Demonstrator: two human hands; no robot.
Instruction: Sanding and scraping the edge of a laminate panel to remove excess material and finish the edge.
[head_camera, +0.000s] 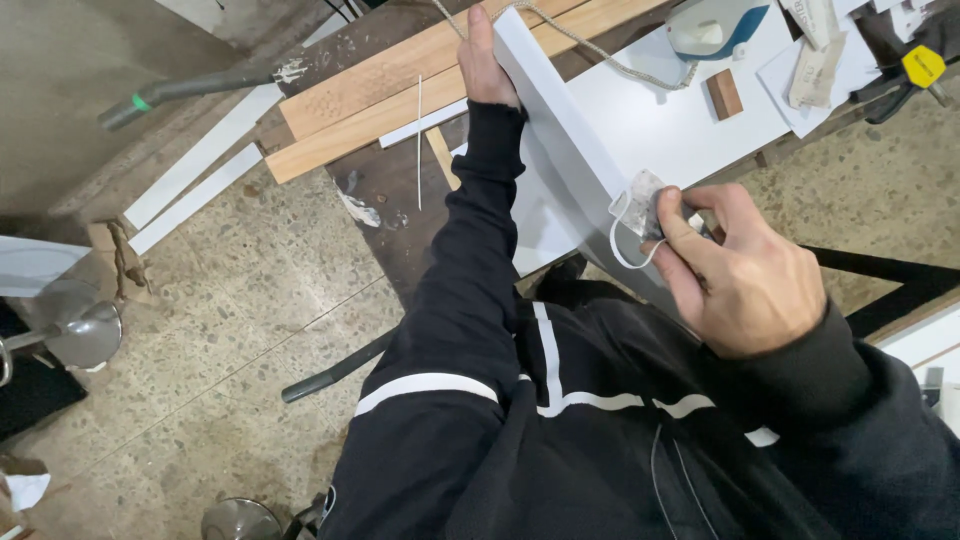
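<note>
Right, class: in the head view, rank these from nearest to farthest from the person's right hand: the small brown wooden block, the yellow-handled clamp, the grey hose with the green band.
From the right hand, which presses a worn scrap against the white panel:
1. Small brown wooden block, up on the white bench.
2. Yellow-handled clamp, at the top right corner.
3. Grey hose with the green band, far across at the upper left.

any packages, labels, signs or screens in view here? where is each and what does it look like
Paper packets: top right on the white bench top, two narrow beige sachets with dark print, lying overlapped.
Yellow tag: far top right, a small yellow hexagon-like label on a dark tool.
Stamped pattern: on the long wooden plank at top centre, faint dotted marks.
No signs or screens show.
</note>
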